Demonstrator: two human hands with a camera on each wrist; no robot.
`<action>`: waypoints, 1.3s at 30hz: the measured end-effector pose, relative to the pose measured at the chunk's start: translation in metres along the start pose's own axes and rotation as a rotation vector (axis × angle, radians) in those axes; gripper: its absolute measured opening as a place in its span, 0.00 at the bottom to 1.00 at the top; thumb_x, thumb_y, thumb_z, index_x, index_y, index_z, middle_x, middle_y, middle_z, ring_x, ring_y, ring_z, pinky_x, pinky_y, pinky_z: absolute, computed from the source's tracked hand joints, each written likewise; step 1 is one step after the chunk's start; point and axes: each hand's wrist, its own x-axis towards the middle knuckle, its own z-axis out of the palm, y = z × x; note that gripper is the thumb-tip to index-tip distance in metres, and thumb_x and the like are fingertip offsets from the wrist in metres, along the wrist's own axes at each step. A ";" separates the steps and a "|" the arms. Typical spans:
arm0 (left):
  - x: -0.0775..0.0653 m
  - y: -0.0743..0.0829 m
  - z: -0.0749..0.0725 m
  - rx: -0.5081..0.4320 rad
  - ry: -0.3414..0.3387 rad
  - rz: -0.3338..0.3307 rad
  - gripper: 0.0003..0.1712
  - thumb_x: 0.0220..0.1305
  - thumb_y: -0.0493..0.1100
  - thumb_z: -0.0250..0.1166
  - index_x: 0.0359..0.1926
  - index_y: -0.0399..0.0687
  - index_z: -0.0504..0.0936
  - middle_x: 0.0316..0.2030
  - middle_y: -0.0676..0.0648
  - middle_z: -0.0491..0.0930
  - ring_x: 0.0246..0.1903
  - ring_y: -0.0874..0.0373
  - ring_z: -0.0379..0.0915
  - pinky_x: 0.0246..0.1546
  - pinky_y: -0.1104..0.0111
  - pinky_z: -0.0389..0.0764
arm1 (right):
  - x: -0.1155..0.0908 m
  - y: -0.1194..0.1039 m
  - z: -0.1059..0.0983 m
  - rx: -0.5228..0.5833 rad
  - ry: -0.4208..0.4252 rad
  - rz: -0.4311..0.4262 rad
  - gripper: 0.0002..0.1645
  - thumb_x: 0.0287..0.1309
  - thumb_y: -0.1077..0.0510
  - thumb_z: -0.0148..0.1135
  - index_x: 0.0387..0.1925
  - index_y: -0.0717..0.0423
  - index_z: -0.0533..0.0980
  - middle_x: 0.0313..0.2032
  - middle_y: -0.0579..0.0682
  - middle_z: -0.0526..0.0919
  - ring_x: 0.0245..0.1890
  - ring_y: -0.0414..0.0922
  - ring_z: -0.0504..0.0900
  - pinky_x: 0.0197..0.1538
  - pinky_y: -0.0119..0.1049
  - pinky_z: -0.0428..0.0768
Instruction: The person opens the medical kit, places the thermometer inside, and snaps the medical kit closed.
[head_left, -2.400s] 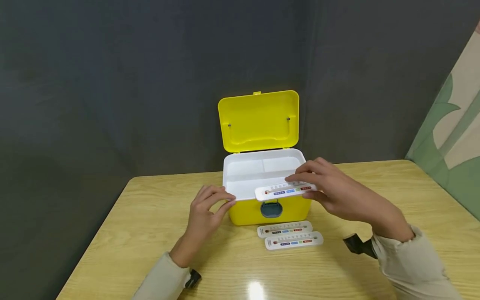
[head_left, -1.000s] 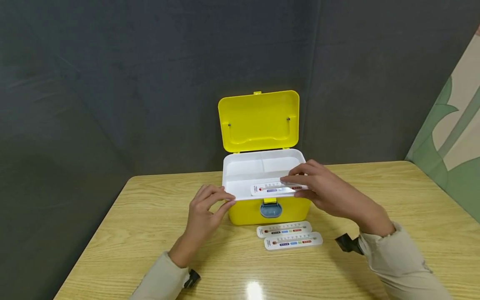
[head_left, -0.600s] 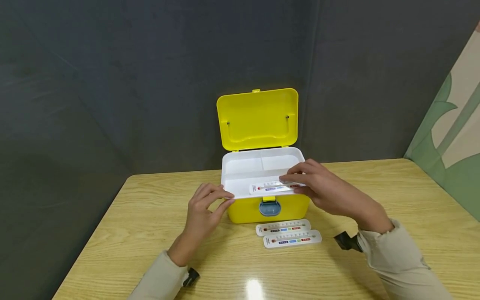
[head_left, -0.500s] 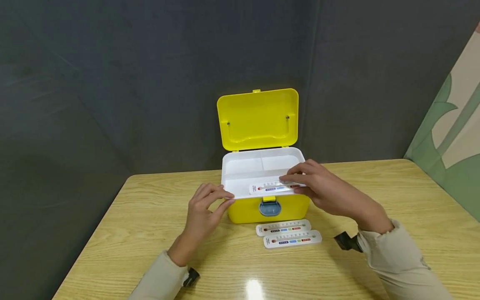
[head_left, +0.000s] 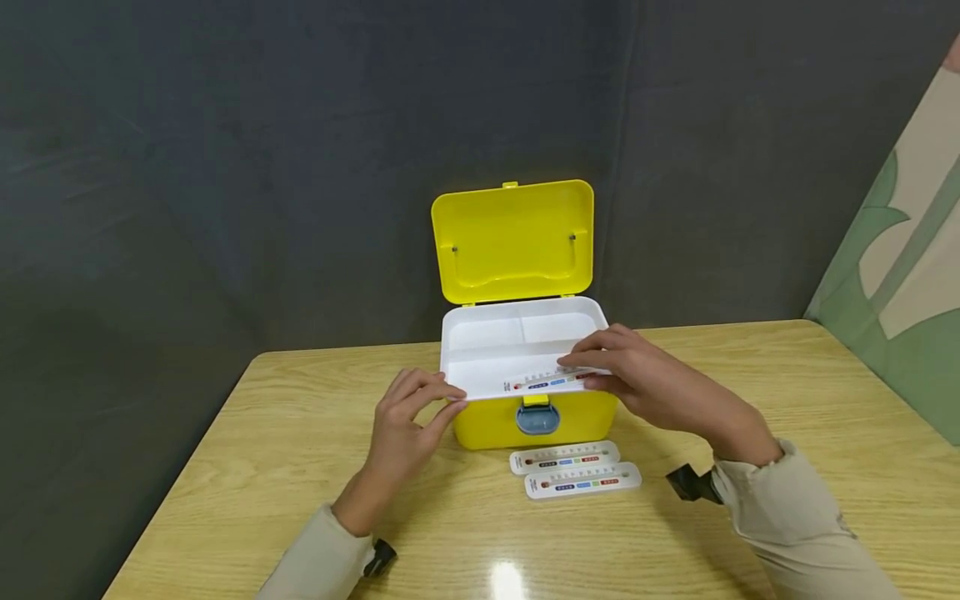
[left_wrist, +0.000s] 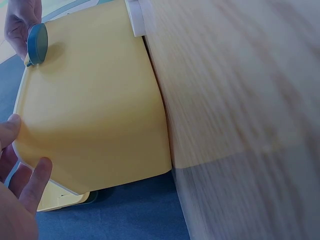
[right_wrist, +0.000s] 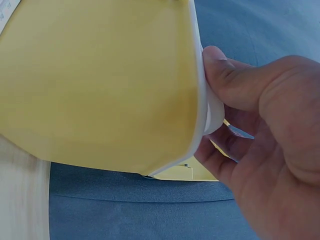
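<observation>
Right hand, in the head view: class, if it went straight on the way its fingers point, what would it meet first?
Probably the long divider across the white tray, just ahead of the right hand. Its height above the tray is hard to judge, so it might pass over.

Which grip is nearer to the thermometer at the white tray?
Right. The right grip holds the thermometer by its right end; the left grip is farther off, at the front-left corner of the white tray.
</observation>
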 end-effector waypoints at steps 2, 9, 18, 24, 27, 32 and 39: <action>-0.001 0.000 0.000 0.000 -0.001 0.000 0.09 0.50 0.36 0.78 0.33 0.49 0.88 0.33 0.51 0.81 0.44 0.53 0.78 0.55 0.76 0.79 | 0.000 0.000 0.001 0.008 0.005 -0.004 0.21 0.61 0.65 0.65 0.55 0.49 0.82 0.52 0.43 0.83 0.51 0.42 0.75 0.51 0.41 0.78; -0.001 -0.001 0.000 -0.004 0.000 0.006 0.09 0.50 0.36 0.77 0.33 0.48 0.88 0.33 0.51 0.81 0.45 0.53 0.78 0.56 0.76 0.78 | 0.000 -0.001 0.001 0.010 0.007 0.001 0.20 0.62 0.65 0.65 0.55 0.49 0.82 0.52 0.43 0.83 0.50 0.42 0.75 0.51 0.41 0.79; -0.001 -0.001 0.001 -0.001 -0.007 -0.008 0.09 0.50 0.36 0.77 0.34 0.49 0.88 0.33 0.51 0.80 0.45 0.53 0.78 0.56 0.74 0.79 | -0.001 -0.001 0.000 0.019 0.005 -0.002 0.20 0.63 0.66 0.64 0.55 0.50 0.82 0.52 0.44 0.83 0.50 0.43 0.75 0.52 0.42 0.78; 0.000 0.001 0.001 0.004 -0.008 -0.004 0.09 0.51 0.36 0.77 0.34 0.49 0.88 0.33 0.51 0.80 0.45 0.53 0.78 0.55 0.73 0.80 | -0.001 0.000 -0.001 0.024 -0.001 0.014 0.21 0.62 0.68 0.63 0.55 0.51 0.82 0.53 0.44 0.83 0.51 0.44 0.74 0.52 0.43 0.77; 0.000 0.002 0.001 0.006 -0.010 -0.003 0.09 0.51 0.36 0.77 0.34 0.49 0.88 0.33 0.51 0.81 0.45 0.53 0.78 0.55 0.73 0.80 | -0.002 0.000 -0.002 0.018 -0.009 0.028 0.21 0.62 0.69 0.63 0.55 0.51 0.82 0.53 0.45 0.82 0.51 0.44 0.73 0.51 0.43 0.76; 0.000 0.003 0.000 0.012 -0.017 -0.009 0.08 0.51 0.36 0.77 0.34 0.49 0.88 0.33 0.51 0.80 0.45 0.53 0.78 0.56 0.73 0.80 | -0.003 0.000 -0.002 0.005 -0.011 0.033 0.21 0.62 0.68 0.63 0.55 0.50 0.82 0.53 0.45 0.82 0.52 0.44 0.73 0.52 0.43 0.78; 0.000 0.001 0.001 0.011 -0.019 -0.014 0.09 0.51 0.36 0.77 0.34 0.49 0.88 0.33 0.51 0.80 0.46 0.54 0.78 0.56 0.73 0.80 | -0.007 -0.001 -0.004 0.003 0.000 0.039 0.18 0.63 0.64 0.65 0.54 0.50 0.82 0.53 0.45 0.82 0.52 0.43 0.73 0.51 0.43 0.78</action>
